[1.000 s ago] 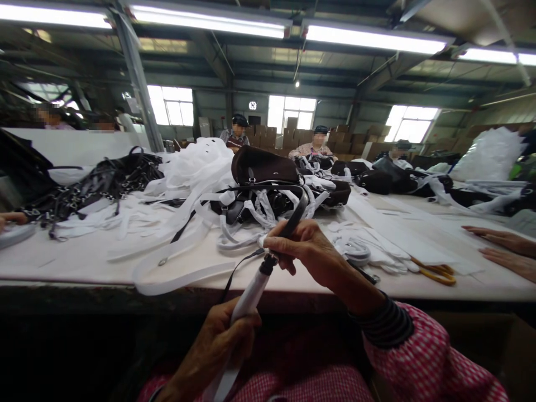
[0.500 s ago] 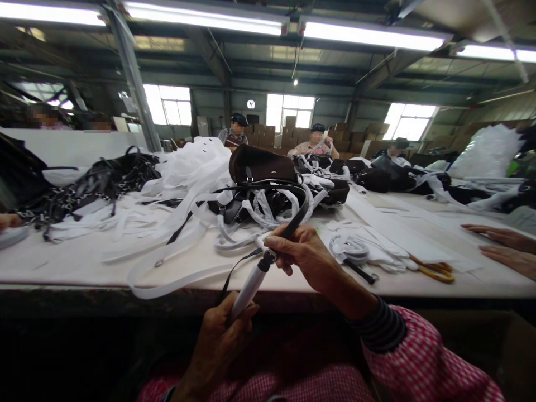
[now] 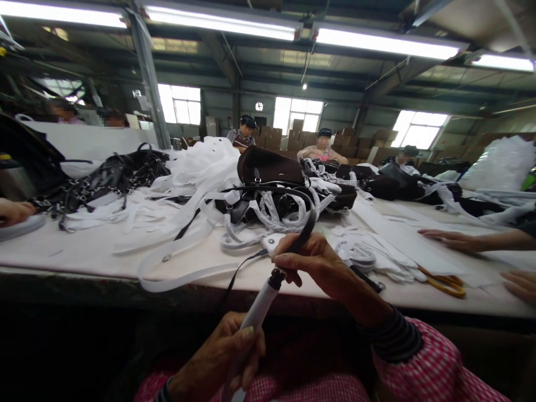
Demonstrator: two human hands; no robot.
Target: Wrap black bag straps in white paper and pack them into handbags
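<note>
A black strap [image 3: 309, 226] arches up from my right hand [image 3: 320, 265], which pinches it just above a small metal buckle [image 3: 278, 273]. Below the buckle the strap is covered by a white wrapping [image 3: 260, 306]. Lower down, my left hand [image 3: 234, 352] is closed around this wrapped part, its thumb lying along it. Beside my right fingertips lies a white piece with a round fitting [image 3: 271, 242], with a thin black cord [image 3: 238, 272] running from near it over the table edge.
Dark brown bags [image 3: 270, 167] with white-wrapped handles are piled ahead. Black straps with metal clips [image 3: 125, 173] lie left of white strips [image 3: 201, 173]. Orange-handled scissors [image 3: 446, 283] lie to the right on the table [image 3: 84, 251]. Co-workers' hands rest at both sides.
My left hand has slid down the strap, so more white wrapping shows below the buckle. My right hand keeps its pinch. One co-worker's hand at right has moved inward.
</note>
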